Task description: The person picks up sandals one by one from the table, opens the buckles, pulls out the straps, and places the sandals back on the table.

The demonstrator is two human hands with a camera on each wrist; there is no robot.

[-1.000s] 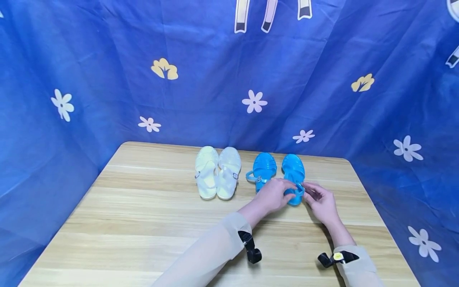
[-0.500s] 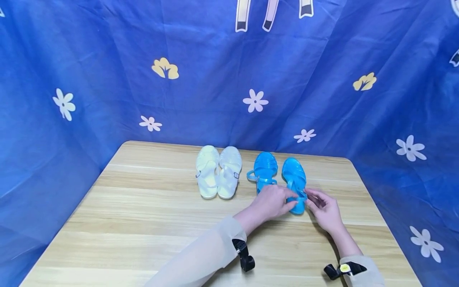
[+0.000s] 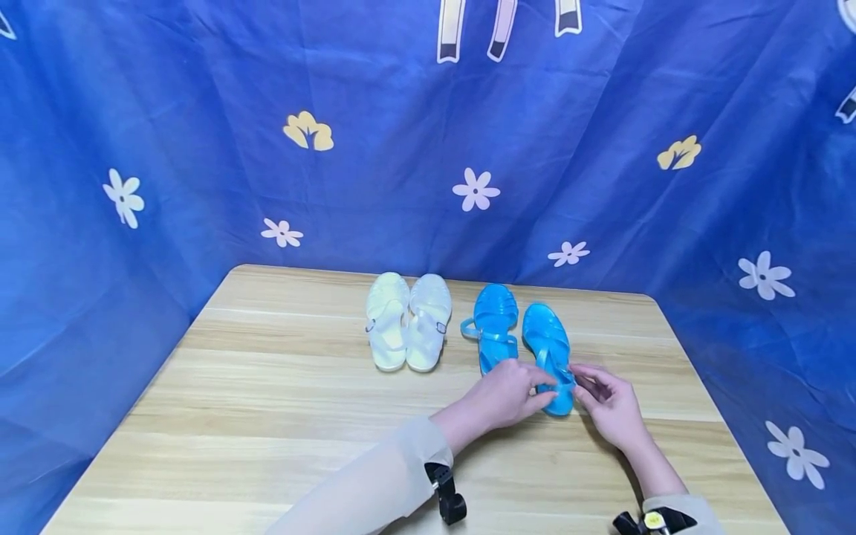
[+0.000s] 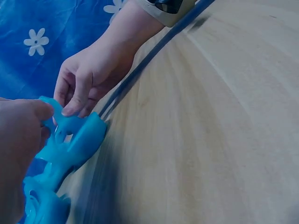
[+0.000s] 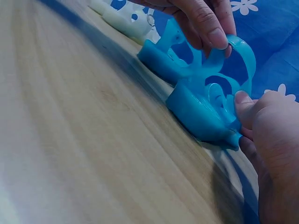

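Observation:
Two blue jelly sandals lie toward the back right, toes pointing to the wall. The right blue sandal (image 3: 544, 327) is slightly slanted and sits nearer to me than the left blue sandal (image 3: 495, 308). My left hand (image 3: 504, 394) reaches over the left one's heel, partly hiding it. In the right wrist view that hand pinches the ankle strap (image 5: 245, 53) of the right sandal between thumb and finger, the strap raised in a loop. My right hand (image 3: 611, 407), at the sandal's outer side, pinches the strap near its buckle side; the fingers partly hide the buckle.
A pair of white sandals (image 3: 408, 323) stands side by side left of the blue pair. The wooden table (image 3: 267, 416) has its back edge against a blue flowered cloth (image 3: 401, 148), which also hangs at both sides.
The right blue sandal has slid toward me and turned slightly, its toe now farther left than its heel. Both hands have come nearer with it. The white pair has not moved.

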